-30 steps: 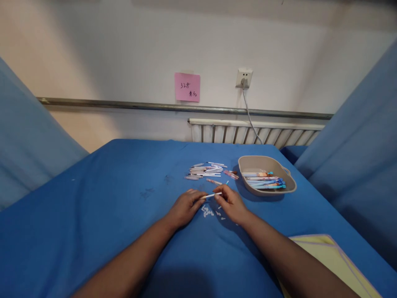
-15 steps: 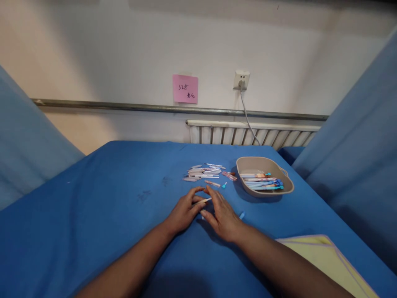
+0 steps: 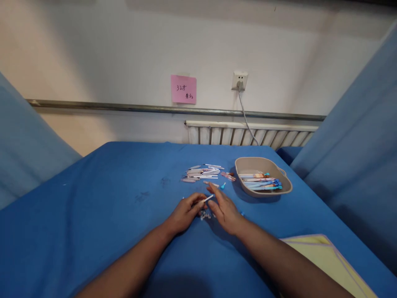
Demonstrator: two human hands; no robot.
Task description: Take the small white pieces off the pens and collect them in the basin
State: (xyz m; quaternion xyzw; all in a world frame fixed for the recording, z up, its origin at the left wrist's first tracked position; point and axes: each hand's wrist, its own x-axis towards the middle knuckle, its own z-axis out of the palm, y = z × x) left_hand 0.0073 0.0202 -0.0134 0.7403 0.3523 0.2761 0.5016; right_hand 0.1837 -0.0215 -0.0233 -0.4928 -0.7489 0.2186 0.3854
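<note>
My left hand [image 3: 186, 212] pinches a thin white pen refill [image 3: 208, 198] between thumb and fingers, its end pointing up to the right. My right hand [image 3: 226, 209] is held just beside that end, thumb and fingers apart. Small whitish clear pieces [image 3: 204, 215] lie on the blue cloth beneath the hands, partly hidden. Beyond them is a loose pile of pen refills and clear pen parts [image 3: 203, 171]. A small blue pen part [image 3: 222, 186] lies near my right fingertips, and another blue piece [image 3: 242, 214] shows behind my right wrist.
A beige basket [image 3: 288, 188] with several assembled-looking pens stands at the right. Patterned pen pieces [image 3: 228, 176] lie left of it. A folded yellow cloth [image 3: 322, 252] is at the front right. Blue curtains [image 3: 356, 124] hang at both sides; a radiator [image 3: 223, 134] stands behind the table.
My hands have drawn slightly apart, and the right fingers have opened away from the refill's end. More of the whitish pieces beneath the hands now shows. The view has shifted slightly.
</note>
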